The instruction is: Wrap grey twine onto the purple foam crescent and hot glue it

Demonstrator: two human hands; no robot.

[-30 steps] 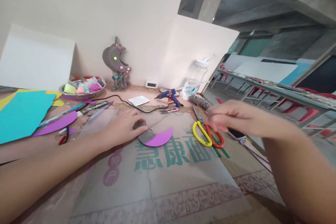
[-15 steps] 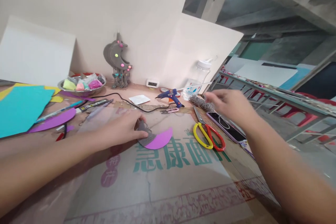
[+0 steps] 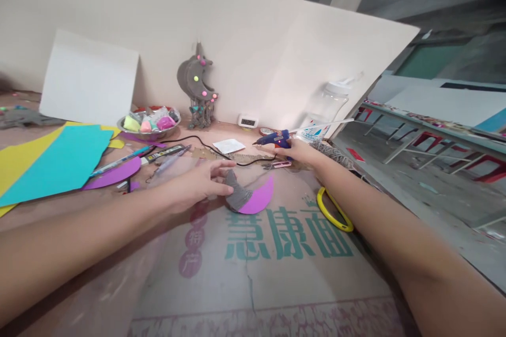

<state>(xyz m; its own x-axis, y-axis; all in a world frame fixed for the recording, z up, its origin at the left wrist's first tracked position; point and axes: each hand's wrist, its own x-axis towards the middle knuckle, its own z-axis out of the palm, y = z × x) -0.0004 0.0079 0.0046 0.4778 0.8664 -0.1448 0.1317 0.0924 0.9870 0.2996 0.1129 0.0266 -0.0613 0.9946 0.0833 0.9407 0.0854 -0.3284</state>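
A purple paper crescent (image 3: 259, 197), its left half wrapped in grey yarn (image 3: 239, 193), lies on the printed plastic sheet. At its upper left tip is my left hand (image 3: 205, 181), thumb touching the yarn and the fingers curled by the horn. My right hand (image 3: 302, 152) reaches to the back of the table and closes around a blue glue gun (image 3: 280, 139), whose nozzle points left. A white glue stick (image 3: 336, 124) sticks out behind the gun. Yellow-handled scissors (image 3: 334, 210) are partly covered by my right forearm, beside a grey yarn bundle (image 3: 332, 152).
A bowl (image 3: 152, 131) of coloured clay packs, turquoise card (image 3: 59, 163) and pens stand at left. Against the wall hangs or leans a grey moon ornament (image 3: 195, 79). A clear bottle (image 3: 330, 105), small clock (image 3: 248, 121) and black cord (image 3: 209, 148) are at the back.
My right hand has moved left from above the yarn bundle onto the glue gun. My left hand stays at the crescent, its fingers slightly looser. The view has shifted left.
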